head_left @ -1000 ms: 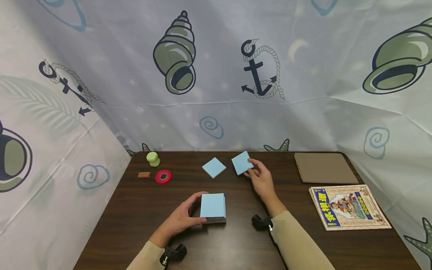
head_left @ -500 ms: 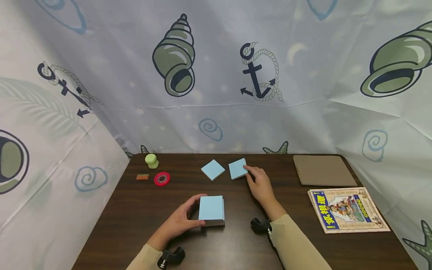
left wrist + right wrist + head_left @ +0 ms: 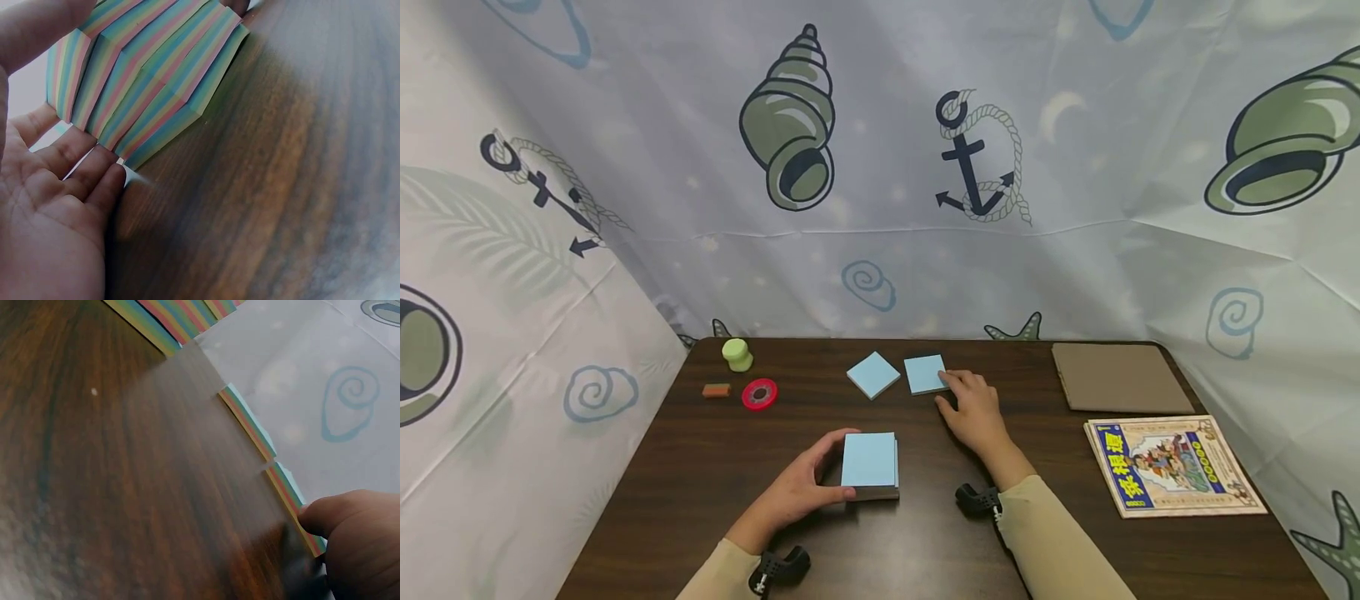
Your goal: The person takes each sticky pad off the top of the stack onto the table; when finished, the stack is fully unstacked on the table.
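A thick pad (image 3: 869,462) at the table's (image 3: 700,467) 6 o'clock edge is gripped by the left hand (image 3: 797,493), fingers curled round its partly hidden left side. At 12 o'clock, a thin pad (image 3: 923,373) is touched by the right hand's (image 3: 976,411) relaxed, uncurled fingers; another pad (image 3: 873,374) lies just beside it.

Pale blue tops and rainbow-striped edges on the paper pads (image 3: 869,459), dark brown woodgrain on the table (image 3: 700,467), green shells and navy anchors across the pale backdrop cloth (image 3: 880,167).
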`<state>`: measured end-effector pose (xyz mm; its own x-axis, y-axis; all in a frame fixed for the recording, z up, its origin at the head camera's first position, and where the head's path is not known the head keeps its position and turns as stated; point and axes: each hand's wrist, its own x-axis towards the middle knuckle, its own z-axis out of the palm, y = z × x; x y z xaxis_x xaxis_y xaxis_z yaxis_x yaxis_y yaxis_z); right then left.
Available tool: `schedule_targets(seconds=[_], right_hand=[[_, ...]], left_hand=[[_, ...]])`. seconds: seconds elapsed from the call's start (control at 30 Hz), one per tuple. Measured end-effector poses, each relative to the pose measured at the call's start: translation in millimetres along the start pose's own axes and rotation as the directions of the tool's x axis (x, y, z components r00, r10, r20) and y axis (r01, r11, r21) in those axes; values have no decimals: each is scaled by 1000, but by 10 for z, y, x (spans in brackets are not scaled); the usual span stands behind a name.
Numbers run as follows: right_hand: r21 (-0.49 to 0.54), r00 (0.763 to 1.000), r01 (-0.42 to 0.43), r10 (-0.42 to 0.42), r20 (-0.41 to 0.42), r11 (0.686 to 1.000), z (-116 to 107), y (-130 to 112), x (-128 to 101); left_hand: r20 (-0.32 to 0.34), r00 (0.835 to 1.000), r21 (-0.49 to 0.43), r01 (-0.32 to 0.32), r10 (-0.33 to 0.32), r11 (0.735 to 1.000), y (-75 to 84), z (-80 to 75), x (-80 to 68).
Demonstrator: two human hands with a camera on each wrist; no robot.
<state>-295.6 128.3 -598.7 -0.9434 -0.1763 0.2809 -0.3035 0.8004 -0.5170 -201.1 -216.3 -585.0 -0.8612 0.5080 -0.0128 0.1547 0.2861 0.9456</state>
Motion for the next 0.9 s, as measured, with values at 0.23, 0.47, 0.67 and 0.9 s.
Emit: schedule_targets(seconds=[0.23,0.47,0.67,0.9], right_hand=[[19,1000,-3,2,3,1000,-7,-16,-16],[140,998,-52,56,-25,989,-50,-20,12],[180,997,-50,59,-41,982,-118,-110,12],[218,998,18,-6,-58,976,-287,-313,19]], left_hand=[[8,999,-12,-31,31,999,-27,1,9],[6,999,-13,-47,47,999,-28,-4,24],[-1,999,-1,-33,33,999,-20,-3,20],[5,1000,-4,-24,24,1000,-24,-5,16]])
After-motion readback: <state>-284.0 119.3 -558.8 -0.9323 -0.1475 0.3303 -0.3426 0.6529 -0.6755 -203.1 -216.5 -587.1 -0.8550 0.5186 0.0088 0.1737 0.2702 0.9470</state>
